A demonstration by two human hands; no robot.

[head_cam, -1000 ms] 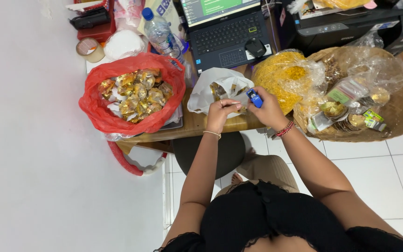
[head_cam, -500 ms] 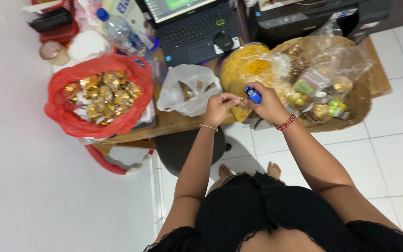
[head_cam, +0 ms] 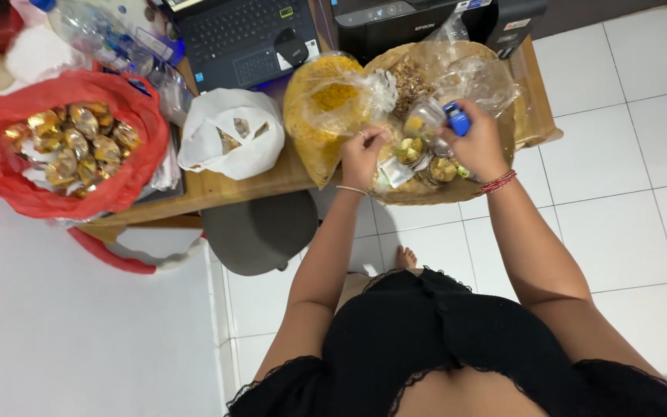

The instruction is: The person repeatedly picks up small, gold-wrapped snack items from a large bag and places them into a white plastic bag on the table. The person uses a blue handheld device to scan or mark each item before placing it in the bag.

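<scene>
Now both hands have shifted right over the woven tray (head_cam: 503, 77): right hand (head_cam: 476, 143) grips a blue lighter (head_cam: 457, 120), left hand (head_cam: 362, 154) pinches a small packet (head_cam: 403, 150).

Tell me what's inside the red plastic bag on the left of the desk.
The red plastic bag lies open, filled with small gold-foil packets and some white wrapping among them. Only the top layer shows; whatever lies deeper, and the bag's bottom, is covered.

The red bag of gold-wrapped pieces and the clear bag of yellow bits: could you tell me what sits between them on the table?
In the head view, a white plastic bag lies between the red bag and the yellow-filled bag.
</scene>
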